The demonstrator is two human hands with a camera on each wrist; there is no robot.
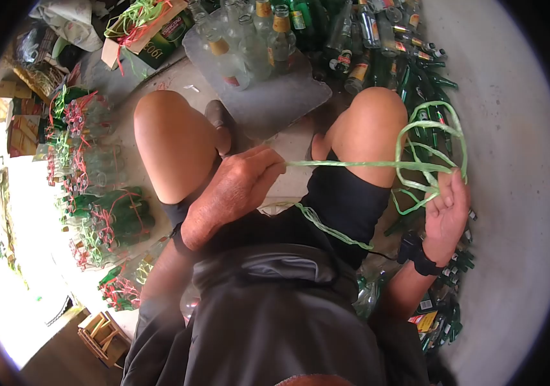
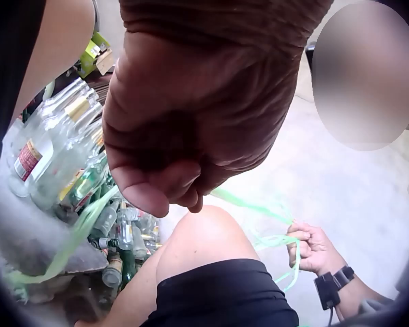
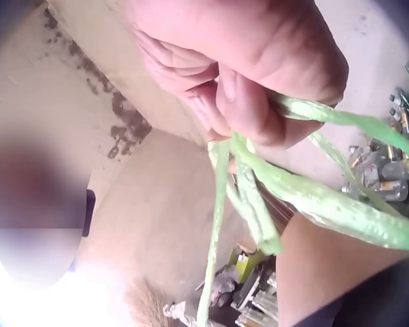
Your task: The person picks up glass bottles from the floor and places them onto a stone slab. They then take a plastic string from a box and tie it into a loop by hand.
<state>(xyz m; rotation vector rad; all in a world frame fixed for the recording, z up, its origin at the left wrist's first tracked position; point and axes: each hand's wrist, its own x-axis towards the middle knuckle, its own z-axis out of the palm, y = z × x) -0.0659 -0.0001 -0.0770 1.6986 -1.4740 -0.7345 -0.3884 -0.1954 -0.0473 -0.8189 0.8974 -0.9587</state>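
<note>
A green plastic strand (image 1: 352, 164) runs taut between the two hands above the thighs. The left hand (image 1: 239, 183) grips its one end with curled fingers; in the left wrist view that hand (image 2: 198, 116) has the strand (image 2: 71, 242) coming out on both sides. My right hand (image 1: 447, 209) pinches the strand between thumb and fingers, with several loose loops hanging around it. Close up in the right wrist view, the right hand (image 3: 245, 75) holds several green lengths (image 3: 327, 201). Another piece of strand (image 1: 333, 230) lies across the lap.
Clear bottles (image 1: 252, 51) stand on a grey board (image 1: 275, 106) ahead. Many green bottles (image 1: 410, 83) lie along the right wall. Bundles of bottles tied with red and green strands (image 1: 117, 215) stand at left, near a carton (image 1: 156, 48) and a small wooden stool (image 1: 104, 338).
</note>
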